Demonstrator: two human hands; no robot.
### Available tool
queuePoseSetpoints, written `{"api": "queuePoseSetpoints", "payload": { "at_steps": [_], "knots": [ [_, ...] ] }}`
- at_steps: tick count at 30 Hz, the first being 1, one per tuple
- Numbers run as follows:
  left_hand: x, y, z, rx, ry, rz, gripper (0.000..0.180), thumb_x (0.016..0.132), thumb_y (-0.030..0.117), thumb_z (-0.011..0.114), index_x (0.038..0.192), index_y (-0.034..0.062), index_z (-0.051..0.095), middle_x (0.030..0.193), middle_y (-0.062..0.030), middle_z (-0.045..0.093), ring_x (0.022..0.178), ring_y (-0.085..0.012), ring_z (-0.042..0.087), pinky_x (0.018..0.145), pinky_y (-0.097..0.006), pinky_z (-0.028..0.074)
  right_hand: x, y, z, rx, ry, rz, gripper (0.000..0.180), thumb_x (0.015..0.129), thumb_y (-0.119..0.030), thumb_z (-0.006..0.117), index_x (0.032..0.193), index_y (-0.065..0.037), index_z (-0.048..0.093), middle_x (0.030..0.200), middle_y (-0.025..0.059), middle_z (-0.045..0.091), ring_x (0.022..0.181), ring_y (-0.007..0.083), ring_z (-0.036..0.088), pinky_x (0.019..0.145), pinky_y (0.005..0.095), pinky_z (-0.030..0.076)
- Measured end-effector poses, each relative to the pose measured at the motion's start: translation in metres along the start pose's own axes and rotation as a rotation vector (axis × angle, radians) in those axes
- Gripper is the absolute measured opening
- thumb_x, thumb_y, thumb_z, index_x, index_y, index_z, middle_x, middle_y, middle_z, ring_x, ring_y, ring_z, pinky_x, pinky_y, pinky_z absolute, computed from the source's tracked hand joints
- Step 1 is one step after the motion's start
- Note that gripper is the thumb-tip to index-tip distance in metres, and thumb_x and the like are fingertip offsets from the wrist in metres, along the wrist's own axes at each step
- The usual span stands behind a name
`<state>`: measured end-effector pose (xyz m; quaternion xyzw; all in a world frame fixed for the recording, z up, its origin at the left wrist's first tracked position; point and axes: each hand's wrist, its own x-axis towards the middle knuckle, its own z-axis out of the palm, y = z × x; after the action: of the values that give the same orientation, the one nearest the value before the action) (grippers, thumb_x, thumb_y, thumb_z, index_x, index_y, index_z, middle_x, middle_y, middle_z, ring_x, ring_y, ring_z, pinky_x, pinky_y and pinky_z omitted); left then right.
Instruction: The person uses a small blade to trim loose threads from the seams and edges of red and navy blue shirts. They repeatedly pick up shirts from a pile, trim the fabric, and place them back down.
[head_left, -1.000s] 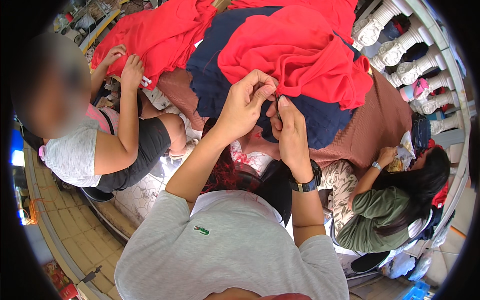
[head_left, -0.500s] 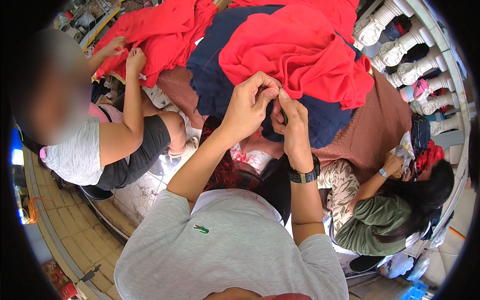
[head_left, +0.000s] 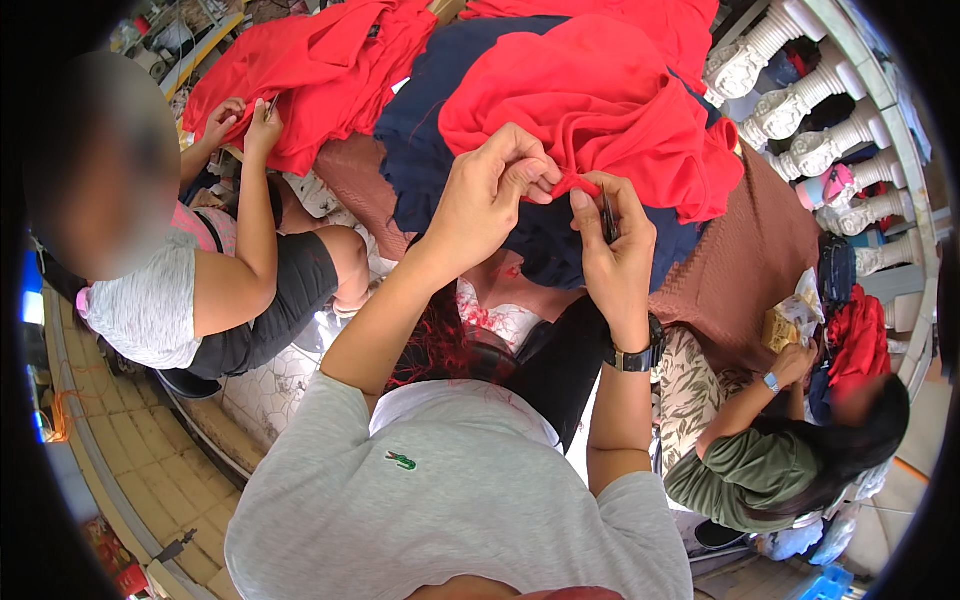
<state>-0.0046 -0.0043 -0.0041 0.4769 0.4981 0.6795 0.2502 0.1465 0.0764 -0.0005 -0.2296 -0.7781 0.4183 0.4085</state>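
Note:
A bunched red cloth [head_left: 570, 90] lies on a dark navy cloth [head_left: 415, 115] in front of me. My left hand [head_left: 490, 190] pinches the near edge of the red cloth between thumb and fingers. Just to its right, my right hand [head_left: 618, 240] is closed, with a raised bit of the same edge at its fingertips. Against its palm rests a slim dark tool [head_left: 609, 218], perhaps thread snips, mostly hidden by the fingers.
Brown textured fabric [head_left: 740, 265] drapes beneath the piles. At left, a person's hands [head_left: 245, 125] work at another red cloth [head_left: 310, 70]. On the right, another person's hand [head_left: 793, 362] is by a plastic bag [head_left: 803, 305]. White balusters [head_left: 790, 105] line the right; red threads hang below my hands.
My hands have moved apart, the right one shifting right and down and turning, with the red cloth's edge drawn up between them. The person at right has lowered their head and hand.

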Motion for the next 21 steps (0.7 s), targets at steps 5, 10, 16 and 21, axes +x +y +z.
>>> {"api": "queuePoseSetpoints", "payload": {
  "at_steps": [5,10,16,21],
  "knots": [
    [0.017,0.024,-0.004,0.36,-0.12,0.385,0.017,0.089,-0.002,0.064,0.106,-0.0007,0.06,0.096,-0.0074,0.064,0.085,-0.017,0.064,0.073,-0.03,0.053,0.009,0.003,-0.002,-0.028,-0.031,-0.075,0.016,0.092,-0.002,0.067,0.108,0.0,0.063,0.066,0.0065,0.052,0.057,0.0111,0.045,0.053,0.0281,0.039],
    [0.038,0.017,-0.015,0.619,-0.231,0.604,0.015,0.084,-0.005,0.065,0.098,-0.0016,0.063,0.089,-0.0125,0.064,0.078,-0.0247,0.063,0.065,-0.033,0.048,0.021,-0.014,-0.009,-0.125,-0.041,-0.058,0.013,0.09,-0.001,0.069,0.101,0.001,0.063,0.068,0.0111,0.058,0.057,0.0162,0.052,0.054,0.0295,0.042],
    [0.036,0.021,-0.012,0.408,-0.192,0.199,0.001,0.093,-0.002,0.061,0.092,-0.0018,0.06,0.08,-0.0102,0.064,0.075,-0.0181,0.063,0.064,-0.031,0.05,0.027,-0.016,-0.007,-0.24,0.1,-0.233,0.014,0.088,-0.001,0.072,0.098,0.001,0.063,0.079,0.016,0.068,0.062,0.0216,0.064,0.057,0.03,0.046],
    [0.029,0.011,-0.01,0.255,-0.163,0.042,0.008,0.1,0.003,0.056,0.093,-0.0003,0.056,0.081,-0.004,0.061,0.077,-0.0127,0.062,0.07,-0.029,0.052,0.022,-0.013,-0.001,-0.187,0.156,-0.177,0.014,0.088,-0.001,0.073,0.101,-0.001,0.067,0.08,0.0083,0.07,0.06,0.0105,0.058,0.055,0.0244,0.042]
  ]
}}
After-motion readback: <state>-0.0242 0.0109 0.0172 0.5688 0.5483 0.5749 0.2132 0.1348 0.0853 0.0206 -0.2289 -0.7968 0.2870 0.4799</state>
